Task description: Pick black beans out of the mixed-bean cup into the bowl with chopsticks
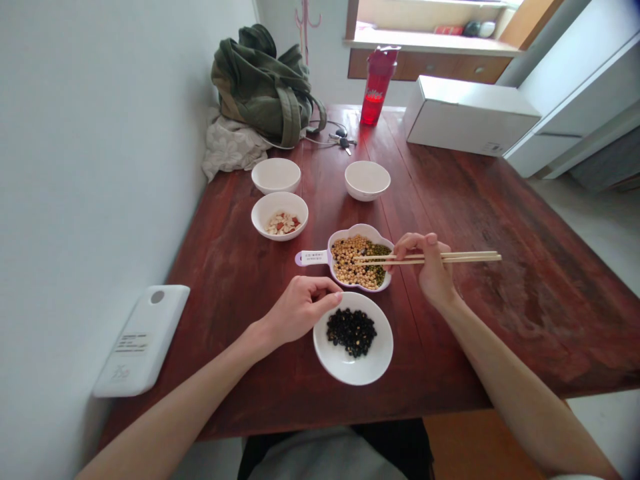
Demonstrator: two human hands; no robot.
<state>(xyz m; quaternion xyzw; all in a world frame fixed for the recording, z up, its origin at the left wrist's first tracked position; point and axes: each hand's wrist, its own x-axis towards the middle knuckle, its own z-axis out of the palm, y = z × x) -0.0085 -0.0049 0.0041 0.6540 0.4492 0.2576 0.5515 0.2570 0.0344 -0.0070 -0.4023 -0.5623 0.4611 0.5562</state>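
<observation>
Pale wooden chopsticks (425, 257) are pinched in right hand (430, 270), tips over white handled dish of mixed beans (357, 260); left hand (300, 310) is curled at white plate of black beans (353, 347). Smooth beans could be dropped onto red-brown wooden table (500, 267).

A bare dark red wooden table (500, 267) fills the view. At eleven o'clock slumps an olive green cloth bag (263, 83) on crumpled pale fabric (227, 148). At twelve stands a red plastic bottle (376, 87) (translucent), with a white cardboard box (467, 115) at one o'clock. A white flat device (143, 339) lies at nine.
</observation>
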